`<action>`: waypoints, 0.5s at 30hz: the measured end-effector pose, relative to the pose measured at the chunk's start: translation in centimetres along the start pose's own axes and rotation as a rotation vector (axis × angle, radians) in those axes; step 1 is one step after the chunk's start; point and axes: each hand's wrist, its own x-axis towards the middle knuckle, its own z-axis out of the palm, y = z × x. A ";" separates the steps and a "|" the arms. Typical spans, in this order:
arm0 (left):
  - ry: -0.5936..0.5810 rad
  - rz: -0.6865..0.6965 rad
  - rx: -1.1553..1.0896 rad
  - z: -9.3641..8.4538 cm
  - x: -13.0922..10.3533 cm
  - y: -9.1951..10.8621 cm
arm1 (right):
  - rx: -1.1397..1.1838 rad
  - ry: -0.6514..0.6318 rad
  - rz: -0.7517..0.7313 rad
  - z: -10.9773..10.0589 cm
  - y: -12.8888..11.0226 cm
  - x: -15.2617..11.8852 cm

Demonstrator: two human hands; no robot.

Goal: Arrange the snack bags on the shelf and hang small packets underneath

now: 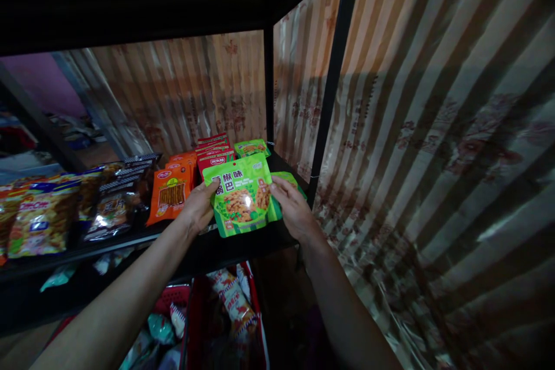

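Note:
A green snack bag (pixel 243 199) is held upright between both hands, over the right end of the black shelf (pixel 255 248). My left hand (pixel 200 205) pinches its left edge, with the thumb on the front. On the other side, my right hand (pixel 292 205) is closed on the bag's right edge, thumb in front. Another green bag (pixel 288 179) shows partly behind my right hand, and one more green bag (pixel 251 147) lies at the back of the shelf. Red bags (pixel 215 153) stand in a row just behind the held bag.
Orange bags (pixel 171 188), dark packets (pixel 113 208) and yellow snack bags (pixel 43 219) line the shelf to the left. Below are red baskets (pixel 259 315) with wrapped snacks. A black upright post (pixel 332 81) and a striped curtain (pixel 433 127) stand at the right.

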 end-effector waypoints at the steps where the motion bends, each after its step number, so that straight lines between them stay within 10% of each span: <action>1: 0.005 -0.012 0.010 -0.1 -0.4 0.1 | -0.009 -0.057 0.015 0.4 -0.1 -0.1; 15: 0.055 -0.102 -0.043 -0.8 0.1 1.0 | -0.005 -0.130 0.098 0.3 1.4 0.6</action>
